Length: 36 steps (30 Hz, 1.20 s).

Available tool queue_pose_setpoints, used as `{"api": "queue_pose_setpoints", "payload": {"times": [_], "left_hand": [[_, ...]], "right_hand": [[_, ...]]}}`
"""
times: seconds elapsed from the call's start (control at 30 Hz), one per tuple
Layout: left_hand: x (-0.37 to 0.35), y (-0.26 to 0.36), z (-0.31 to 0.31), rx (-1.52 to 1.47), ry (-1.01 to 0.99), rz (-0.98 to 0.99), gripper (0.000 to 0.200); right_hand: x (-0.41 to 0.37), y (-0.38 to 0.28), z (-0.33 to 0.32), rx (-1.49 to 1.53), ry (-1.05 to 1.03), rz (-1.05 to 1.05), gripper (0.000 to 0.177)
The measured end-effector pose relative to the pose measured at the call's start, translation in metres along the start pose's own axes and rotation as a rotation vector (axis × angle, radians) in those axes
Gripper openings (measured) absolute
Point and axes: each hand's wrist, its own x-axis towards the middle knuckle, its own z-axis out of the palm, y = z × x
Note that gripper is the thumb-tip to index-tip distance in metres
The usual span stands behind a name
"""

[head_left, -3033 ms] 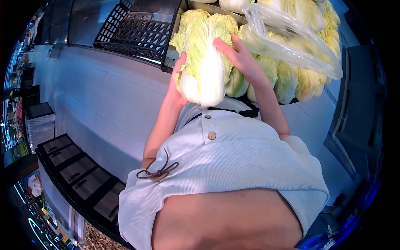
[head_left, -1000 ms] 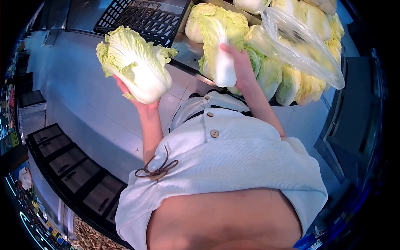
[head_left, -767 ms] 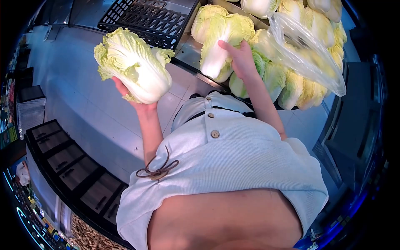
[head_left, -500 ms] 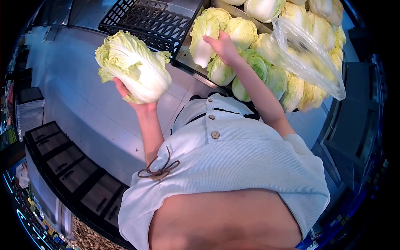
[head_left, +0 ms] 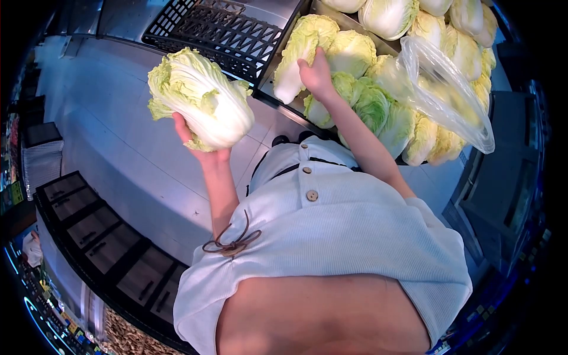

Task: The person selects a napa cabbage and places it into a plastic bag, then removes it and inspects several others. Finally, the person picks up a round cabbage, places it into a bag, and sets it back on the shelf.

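The left forearm [head_left: 219,186] extends forward, and the left hand [head_left: 204,148] is turned up beneath its load, outside the bin's [head_left: 288,113] left corner, thumb [head_left: 180,125] upright, other fingers hidden. The right forearm [head_left: 364,136] slants forward and inward across the near edge; the right hand [head_left: 318,78] spreads thumb from forefinger, other fingertips out of sight.

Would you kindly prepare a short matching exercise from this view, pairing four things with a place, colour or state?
Things:
1. Left hand
2. Plastic bag
3. Crate
4. Cord bow

Descriptions:
A. Brown, against the pale shirt
B. Holding a cabbage above the floor
C. Black, with lattice openings
D. Clear, lying on piled cabbages

Pairs: 1-B, 2-D, 3-C, 4-A
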Motion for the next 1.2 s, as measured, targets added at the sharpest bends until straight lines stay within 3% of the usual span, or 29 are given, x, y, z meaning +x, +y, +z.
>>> {"api": "queue_pose_setpoints", "payload": {"times": [0.17,0.27,0.57,0.67,0.77,0.87,0.97,1.07,1.17,1.2], "left_hand": [[0.002,0.001,0.001,0.047,0.006,0.018,0.066],[0.001,0.0,0.004,0.052,-0.017,0.014,0.065],[-0.007,-0.002,0.009,0.049,-0.034,-0.02,0.063],[-0.006,-0.003,0.006,0.045,-0.031,-0.019,0.062],[-0.008,-0.003,0.006,0.08,-0.019,-0.02,0.06],[-0.008,-0.003,0.001,0.089,-0.03,-0.032,0.06],[-0.011,-0.004,0.003,0.073,-0.038,-0.039,0.061],[-0.015,-0.004,0.007,0.116,-0.034,-0.013,0.061],[-0.019,-0.002,0.009,0.189,-0.052,0.02,0.061],[-0.021,0.001,0.009,0.208,-0.076,0.022,0.062]], "right_hand": [[-0.008,-0.005,0.005,-0.12,-0.116,0.05,0.055],[-0.01,0.004,0.012,-0.098,-0.049,-0.069,0.05],[-0.005,0.007,0.008,-0.108,-0.08,-0.066,0.053],[-0.002,0.001,0.007,-0.149,-0.258,0.007,0.062],[-0.001,0.022,0.018,-0.261,-0.222,-0.148,0.074],[-0.02,0.0,0.015,-0.315,-0.199,-0.086,0.086],[-0.032,-0.005,0.018,-0.41,0.059,-0.351,0.091],[-0.044,-0.019,0.004,-0.293,0.1,-0.651,0.08],[-0.076,-0.042,-0.02,-0.01,-0.33,-0.515,0.06],[-0.081,-0.046,-0.023,0.168,-0.495,-0.265,0.063]]}}
